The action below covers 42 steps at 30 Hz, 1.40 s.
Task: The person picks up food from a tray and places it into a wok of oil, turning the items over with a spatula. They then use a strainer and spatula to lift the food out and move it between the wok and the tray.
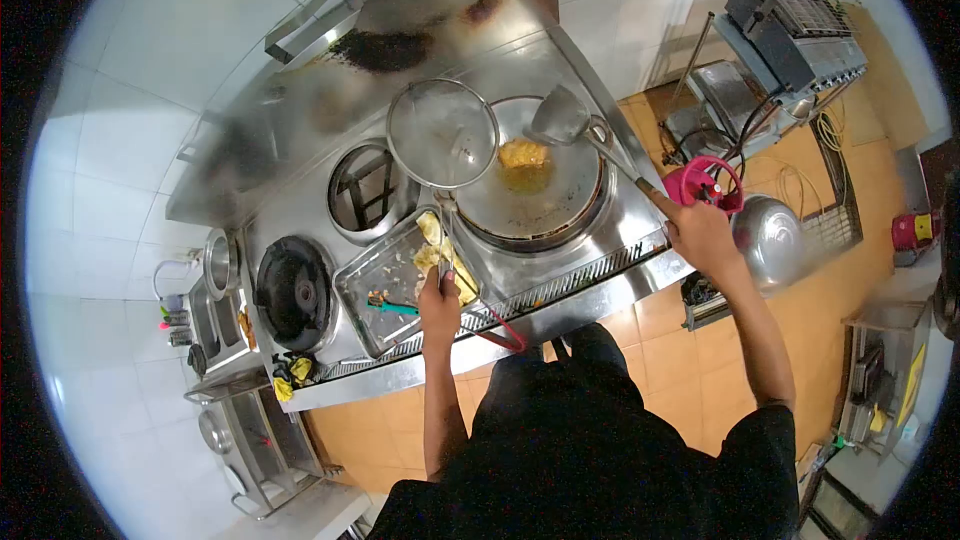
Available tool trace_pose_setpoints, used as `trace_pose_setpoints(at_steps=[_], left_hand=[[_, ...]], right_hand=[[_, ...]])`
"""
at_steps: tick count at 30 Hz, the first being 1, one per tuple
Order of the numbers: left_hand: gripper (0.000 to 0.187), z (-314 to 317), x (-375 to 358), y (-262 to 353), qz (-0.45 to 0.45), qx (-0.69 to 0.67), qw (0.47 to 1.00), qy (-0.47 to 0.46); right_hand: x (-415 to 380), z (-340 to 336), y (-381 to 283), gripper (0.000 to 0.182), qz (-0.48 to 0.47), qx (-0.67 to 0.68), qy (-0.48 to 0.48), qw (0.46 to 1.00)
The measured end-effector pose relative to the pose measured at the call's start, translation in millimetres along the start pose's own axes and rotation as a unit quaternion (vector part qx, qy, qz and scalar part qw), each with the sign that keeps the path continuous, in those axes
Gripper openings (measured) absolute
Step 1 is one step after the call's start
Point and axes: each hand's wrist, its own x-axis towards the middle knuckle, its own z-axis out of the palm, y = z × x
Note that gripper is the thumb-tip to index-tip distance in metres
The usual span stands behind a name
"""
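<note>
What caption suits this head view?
Left hand holds a mesh skimmer, right hand a ladle, over a wok frying food.

both arms extended forward, left hand (438, 302) and right hand (700, 235) fisted

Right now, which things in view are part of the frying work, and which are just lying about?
In use:
- left hand holding mesh skimmer
- right hand holding ladle
- wok with frying food
- metal tray of pieces

Lying about:
- empty burner
- metal bowl on floor
- pink fan
</note>
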Motion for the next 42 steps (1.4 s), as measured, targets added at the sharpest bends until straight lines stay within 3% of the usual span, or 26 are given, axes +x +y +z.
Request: trace_pose_setpoints(at_steps=[3, 5, 6, 9, 12, 15, 16, 17, 20, 29, 31, 35, 38, 42], left_hand=[[0.026, 3, -1, 3, 0.002, 0.057, 0.998, 0.016], [0.027, 5, -3, 3, -0.006, 0.085, 0.996, 0.026], [0.028, 6, -2, 2, -0.012, 0.112, 0.993, 0.038], [0.028, 2, -1, 11, -0.016, 0.163, 0.986, 0.042], [0.028, -9, 1, 18, -0.037, 0.171, 0.985, 0.011], [0.03, -16, 6, 12, -0.062, 0.149, 0.987, -0.015], [0.028, -17, 8, 5, -0.044, 0.137, 0.99, -0.013], [0.027, -19, 10, 0, -0.025, 0.127, 0.992, -0.011], [0.029, -23, 15, -10, -0.028, 0.124, 0.992, -0.023], [0.031, -46, 23, -6, -0.057, 0.155, 0.985, -0.058], [0.031, -47, 23, -9, -0.048, 0.158, 0.985, -0.054], [0.032, -43, 26, -12, -0.042, 0.177, 0.982, -0.051], [0.033, -44, 27, -10, -0.044, 0.181, 0.98, -0.071], [0.035, -46, 26, -6, -0.046, 0.188, 0.978, -0.076]], right_hand=[[16, 4, 26, 0.058, -0.046, -0.044, 0.004, 0.998], [28, 0, 34, 0.049, -0.086, -0.123, -0.047, 0.988], [28, -33, 8, 0.03, -0.071, -0.135, -0.029, 0.988], [40, -30, 13, 0.017, -0.124, -0.212, -0.034, 0.969], [45, -69, -26, 0.015, -0.122, -0.225, -0.049, 0.965], [57, -92, -45, 0.017, -0.145, -0.288, -0.115, 0.94], [63, -115, -70, 0.019, -0.119, -0.307, -0.178, 0.927], [70, -124, -81, 0.019, -0.117, -0.316, -0.179, 0.925], [93, -139, -105, 0.025, -0.165, -0.315, -0.252, 0.9], [140, -144, -154, 0.031, -0.121, -0.31, -0.362, 0.871], [144, -144, -161, 0.028, -0.055, -0.288, -0.403, 0.867], [137, -127, -160, 0.027, -0.014, -0.237, -0.387, 0.891], [128, -124, -147, 0.032, -0.082, -0.204, -0.326, 0.919], [133, -98, -115, 0.038, -0.098, -0.223, -0.36, 0.901]])
